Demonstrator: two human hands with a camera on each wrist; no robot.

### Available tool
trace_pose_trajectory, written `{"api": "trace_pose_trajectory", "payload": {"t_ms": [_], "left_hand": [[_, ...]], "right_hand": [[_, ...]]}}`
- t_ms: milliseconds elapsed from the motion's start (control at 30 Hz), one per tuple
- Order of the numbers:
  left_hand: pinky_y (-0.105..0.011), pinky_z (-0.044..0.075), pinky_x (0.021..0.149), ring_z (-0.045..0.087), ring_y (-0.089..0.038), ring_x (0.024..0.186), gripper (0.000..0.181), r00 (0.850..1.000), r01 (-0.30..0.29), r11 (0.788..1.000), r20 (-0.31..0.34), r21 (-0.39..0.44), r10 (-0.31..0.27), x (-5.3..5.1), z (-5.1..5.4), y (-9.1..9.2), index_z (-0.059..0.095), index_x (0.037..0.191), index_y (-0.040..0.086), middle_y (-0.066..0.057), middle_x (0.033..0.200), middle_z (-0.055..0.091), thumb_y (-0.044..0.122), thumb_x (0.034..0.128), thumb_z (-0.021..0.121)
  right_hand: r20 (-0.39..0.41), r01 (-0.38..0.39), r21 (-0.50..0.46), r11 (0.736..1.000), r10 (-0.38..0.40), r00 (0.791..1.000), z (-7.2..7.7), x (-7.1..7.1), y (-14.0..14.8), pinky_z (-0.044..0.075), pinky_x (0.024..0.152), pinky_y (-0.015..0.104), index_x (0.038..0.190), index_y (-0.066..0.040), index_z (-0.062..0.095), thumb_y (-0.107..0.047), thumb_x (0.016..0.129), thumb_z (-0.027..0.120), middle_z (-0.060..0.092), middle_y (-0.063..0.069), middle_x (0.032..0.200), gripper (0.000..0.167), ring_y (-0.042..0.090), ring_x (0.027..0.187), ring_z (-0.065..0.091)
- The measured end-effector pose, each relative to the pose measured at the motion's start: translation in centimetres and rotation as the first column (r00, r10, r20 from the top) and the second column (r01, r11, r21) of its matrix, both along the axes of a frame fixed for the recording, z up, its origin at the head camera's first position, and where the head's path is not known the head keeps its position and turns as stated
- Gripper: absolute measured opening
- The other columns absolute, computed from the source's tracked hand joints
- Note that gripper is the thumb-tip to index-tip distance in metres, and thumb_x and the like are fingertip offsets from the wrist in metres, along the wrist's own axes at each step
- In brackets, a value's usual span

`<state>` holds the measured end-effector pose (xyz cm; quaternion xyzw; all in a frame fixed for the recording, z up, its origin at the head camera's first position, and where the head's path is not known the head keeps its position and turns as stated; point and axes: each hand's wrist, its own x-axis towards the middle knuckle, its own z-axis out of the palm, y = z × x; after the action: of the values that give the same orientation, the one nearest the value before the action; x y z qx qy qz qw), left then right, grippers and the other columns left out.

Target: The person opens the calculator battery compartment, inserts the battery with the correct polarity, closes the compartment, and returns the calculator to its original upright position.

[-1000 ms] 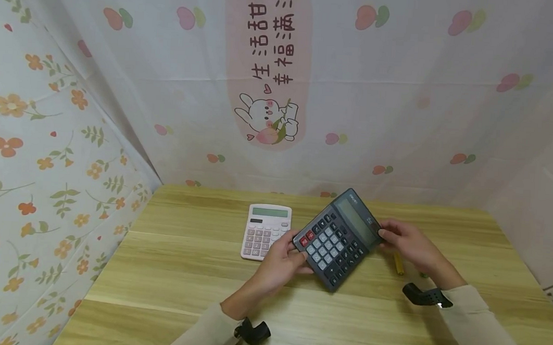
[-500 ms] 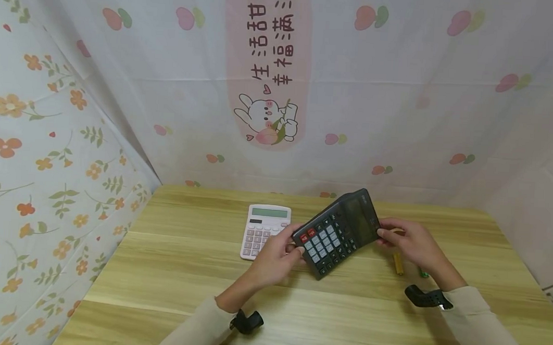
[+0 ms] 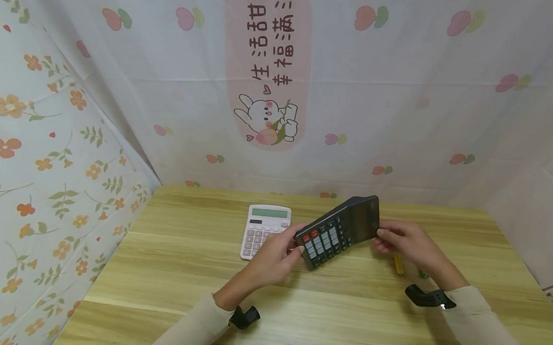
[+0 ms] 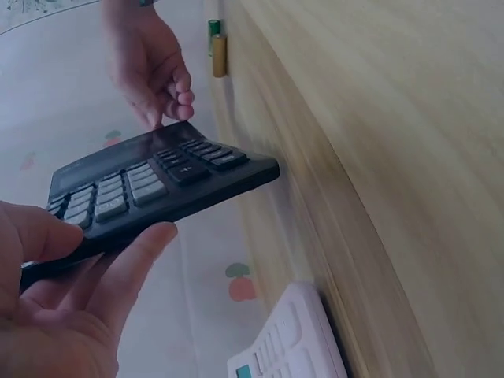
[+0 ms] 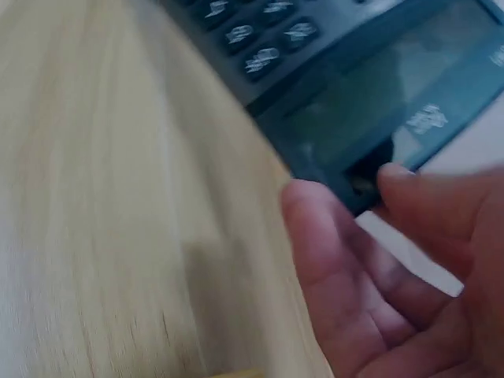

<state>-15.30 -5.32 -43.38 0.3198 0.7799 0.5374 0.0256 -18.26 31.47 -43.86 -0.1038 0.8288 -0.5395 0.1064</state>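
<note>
Between the two hands, a dark calculator (image 3: pixel 334 233) is tilting above the wooden table (image 3: pixel 297 314), apparently raised clear of it. At its keypad end, the left hand (image 3: pixel 274 256) is clamping the case, thumb on the face and fingers underneath — probably so that the fingers are bearing most of the weight. At the opposite end, the right hand (image 3: pixel 404 243) is pinching the corner beside the screen, thumb over the front; holding both ends is likely keeping the case from twisting while its angle is being set.

Just left of the left grip, a pale pink calculator (image 3: pixel 265 226) is lying flat, partly covered by that hand, so the dark case's keypad edge is having little spare room on that side. Below the right grip, on its near side, a yellow battery (image 3: pixel 398 264) and a green battery (image 3: pixel 423 274) are lying close under the hand and wrist. Beyond both grips, a patterned curtain (image 3: pixel 355 109) is closing off the table's back edge — the wider room is opening toward the person.
</note>
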Motion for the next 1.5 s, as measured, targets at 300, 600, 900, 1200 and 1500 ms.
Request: {"api": "trace_pose_trajectory", "payload": {"t_ms": [300, 600, 900, 1200, 1500], "left_hand": [[-0.013, 0.046, 0.059, 0.058, -0.003, 0.068, 0.048, 0.947, 0.024, 0.978, -0.308, -0.209, -0.089, -0.1, 0.0, -0.5, 0.055, 0.153, 0.000, -0.017, 0.121, 0.078, -0.004, 0.1059, 0.059], [-0.012, 0.048, 0.062, 0.058, -0.005, 0.069, 0.053, 0.856, 0.040, 0.953, -0.481, -0.299, -0.187, -0.3, -0.1, -0.4, 0.053, 0.155, 0.003, -0.015, 0.128, 0.075, -0.007, 0.1030, 0.059], [-0.013, 0.044, 0.066, 0.047, -0.005, 0.063, 0.059, 0.820, 0.066, 0.923, -0.506, -0.380, -0.267, -0.3, -0.2, -0.7, 0.051, 0.156, 0.001, -0.016, 0.140, 0.073, -0.011, 0.1003, 0.063], [-0.016, 0.053, 0.079, 0.071, -0.014, 0.093, 0.052, 0.800, 0.067, 0.922, -0.532, -0.381, -0.278, -0.3, -0.5, -0.6, 0.058, 0.149, 0.002, -0.014, 0.141, 0.072, -0.010, 0.0992, 0.065], [-0.017, 0.055, 0.089, 0.075, -0.022, 0.118, 0.048, 0.780, 0.076, 0.906, -0.542, -0.416, -0.314, -0.4, -1.0, -0.8, 0.067, 0.143, -0.002, -0.015, 0.147, 0.069, -0.010, 0.0959, 0.070]], "right_hand": [[0.274, 0.072, -0.298, 0.952, 0.013, 0.962, 0.1, 0.0, 0.3, 0.063, 0.093, 0.035, 0.122, 0.010, 0.068, -0.015, 0.119, 0.044, 0.079, 0.017, 0.113, 0.035, 0.020, 0.102, 0.080], [0.286, 0.056, -0.313, 0.948, 0.039, 0.957, 0.2, 0.3, 0.1, 0.061, 0.096, 0.032, 0.125, -0.005, 0.078, -0.017, 0.118, 0.049, 0.078, 0.015, 0.121, 0.032, 0.020, 0.107, 0.078], [0.317, 0.041, -0.378, 0.925, 0.088, 0.944, -0.2, 0.4, 0.2, 0.061, 0.096, 0.031, 0.118, -0.012, 0.081, -0.010, 0.118, 0.046, 0.078, 0.002, 0.117, 0.035, 0.015, 0.109, 0.076], [0.282, 0.016, -0.194, 0.981, 0.040, 0.958, -0.8, 0.8, 0.2, 0.059, 0.088, 0.030, 0.153, 0.020, 0.049, -0.011, 0.119, 0.044, 0.056, 0.021, 0.153, 0.046, 0.005, 0.109, 0.064], [0.322, -0.021, -0.110, 0.994, 0.056, 0.945, -1.0, 1.4, 0.1, 0.049, 0.113, 0.048, 0.159, 0.015, 0.044, -0.017, 0.117, 0.053, 0.035, 0.035, 0.169, 0.054, 0.034, 0.151, 0.048]]}}
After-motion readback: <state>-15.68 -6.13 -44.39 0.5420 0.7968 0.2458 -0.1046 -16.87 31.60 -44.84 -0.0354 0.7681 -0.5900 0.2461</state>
